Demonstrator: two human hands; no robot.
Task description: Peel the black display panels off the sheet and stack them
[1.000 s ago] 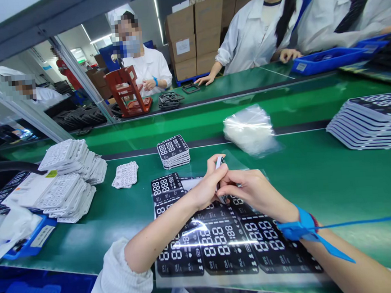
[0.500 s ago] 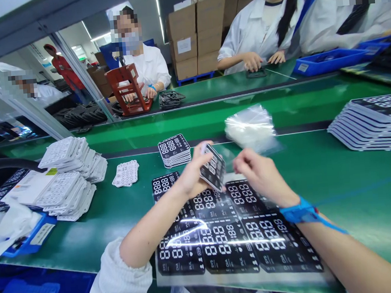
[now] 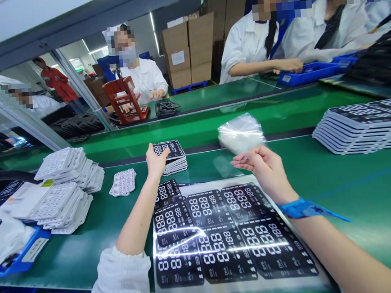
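Observation:
My left hand [image 3: 156, 162] is closed on a black display panel [image 3: 175, 149] printed with white digits. It holds this panel at the top of a small stack of like panels [image 3: 176, 166], slightly tilted above the rest. My right hand [image 3: 267, 170], wearing a blue wrist strap [image 3: 298, 208], pinches a thin clear film [image 3: 224, 167] that is faint against the green surface. Below both hands lies a glossy sheet of printed black panels [image 3: 227, 252], with light glaring across it. A loose black panel [image 3: 167, 191] overlaps the sheet's upper left corner.
Crumpled clear film [image 3: 241, 131] lies beyond my right hand. Stacked white digit frames [image 3: 63, 188] stand at left by a blue bin [image 3: 37, 249], with a few more frames [image 3: 123, 183] nearer. Tall panel stacks [image 3: 353, 129] stand at right. Co-workers sit across the green bench.
My left hand has moved the panel left and away from me, from above the sheet onto the small stack. My right hand has separated from the panel with the clear film between its fingers.

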